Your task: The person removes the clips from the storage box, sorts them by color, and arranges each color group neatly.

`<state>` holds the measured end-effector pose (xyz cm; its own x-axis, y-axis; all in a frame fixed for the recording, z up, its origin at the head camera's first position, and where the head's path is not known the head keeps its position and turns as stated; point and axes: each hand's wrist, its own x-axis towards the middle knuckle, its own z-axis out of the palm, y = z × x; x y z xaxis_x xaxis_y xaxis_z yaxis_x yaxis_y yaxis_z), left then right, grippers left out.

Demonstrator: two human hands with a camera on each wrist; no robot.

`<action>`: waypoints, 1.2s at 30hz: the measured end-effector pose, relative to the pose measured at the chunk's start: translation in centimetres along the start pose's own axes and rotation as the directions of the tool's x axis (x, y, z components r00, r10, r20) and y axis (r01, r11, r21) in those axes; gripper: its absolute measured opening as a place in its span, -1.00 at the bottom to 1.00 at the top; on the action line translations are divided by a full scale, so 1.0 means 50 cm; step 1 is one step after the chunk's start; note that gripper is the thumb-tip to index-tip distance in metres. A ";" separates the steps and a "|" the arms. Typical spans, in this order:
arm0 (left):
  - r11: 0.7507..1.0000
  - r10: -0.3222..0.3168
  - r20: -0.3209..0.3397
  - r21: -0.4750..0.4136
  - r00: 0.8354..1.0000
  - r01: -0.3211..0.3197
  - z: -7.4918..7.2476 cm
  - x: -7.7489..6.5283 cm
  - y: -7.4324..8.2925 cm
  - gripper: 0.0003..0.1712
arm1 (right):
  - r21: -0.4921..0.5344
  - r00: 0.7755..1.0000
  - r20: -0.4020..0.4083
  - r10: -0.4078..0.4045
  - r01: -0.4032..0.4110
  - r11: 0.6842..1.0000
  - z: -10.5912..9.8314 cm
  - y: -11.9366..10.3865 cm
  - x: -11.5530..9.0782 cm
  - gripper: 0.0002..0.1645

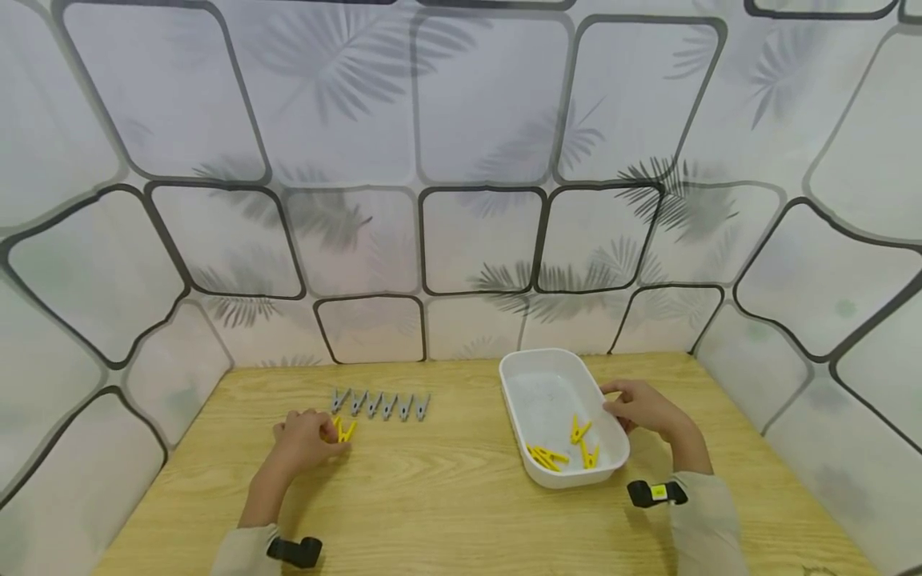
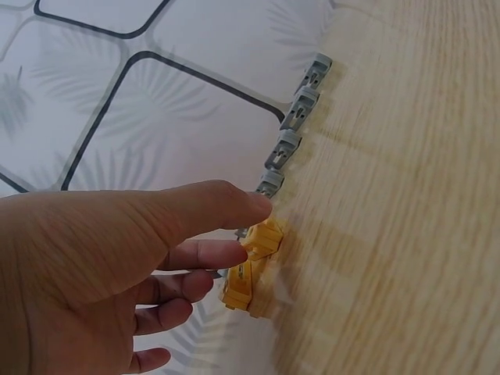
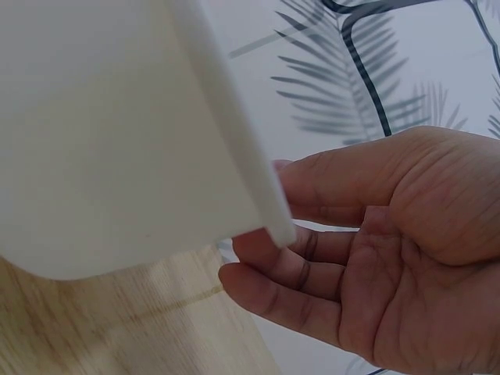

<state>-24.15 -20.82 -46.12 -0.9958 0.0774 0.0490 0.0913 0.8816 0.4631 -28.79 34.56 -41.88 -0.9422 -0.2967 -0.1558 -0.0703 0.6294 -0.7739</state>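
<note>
My left hand (image 1: 306, 440) is at the left of the table, thumb and index finger at a yellow clothespin (image 2: 266, 237) and seeming to pinch it. A second yellow clothespin (image 2: 237, 287) stands close beside it in the left wrist view. Just beyond, several grey clothespins (image 1: 389, 406) stand in a row. On the right, my right hand (image 1: 644, 412) grips the rim of a white plastic tray (image 1: 513, 408), with its fingers curled under the edge in the right wrist view. Several yellow clothespins (image 1: 578, 430) lie inside the tray, toward its near end.
The wooden table (image 1: 432, 496) reaches back to a patterned cloth wall (image 1: 475, 240), which also closes off both sides. A black wrist camera (image 1: 295, 552) is on the left sleeve, and another black wrist camera (image 1: 657, 493) is on the right.
</note>
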 end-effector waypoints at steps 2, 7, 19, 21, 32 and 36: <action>1.000 0.001 -0.002 -0.003 1.000 -0.001 0.001 0.000 0.002 -0.67 | 0.007 1.000 -0.001 0.007 -0.007 1.000 0.000 0.003 -0.003 -0.47; 1.000 0.006 -0.012 -0.001 1.000 -0.006 0.005 0.002 0.006 -0.67 | 0.010 1.000 -0.007 0.016 -0.015 1.000 0.003 0.012 -0.005 -0.47; 0.999 0.037 -0.073 -0.012 0.997 -0.038 0.015 0.004 0.024 -0.74 | 0.002 1.000 -0.007 0.010 -0.010 1.000 0.007 0.004 -0.004 -0.48; 0.998 0.056 -0.103 -0.012 0.993 -0.058 0.018 0.005 0.030 -0.75 | 0.002 1.000 -0.006 0.017 -0.017 1.000 0.007 0.002 -0.004 -0.48; 0.970 0.211 -0.219 -0.073 0.953 -0.231 0.034 0.055 0.134 -0.76 | -0.010 1.000 -0.017 0.023 -0.024 1.000 0.001 0.003 0.000 -0.48; 0.938 0.315 -0.227 -0.074 0.922 -0.338 0.044 0.079 0.205 -0.79 | -0.003 1.000 -0.015 0.011 -0.011 1.000 0.003 -0.002 0.001 -0.49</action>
<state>-27.17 -10.47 -43.13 -0.8874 0.2427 0.3919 0.4232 0.7662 0.4836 -28.80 34.38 -41.88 -0.9477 -0.2788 -0.1552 -0.0607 0.6349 -0.7702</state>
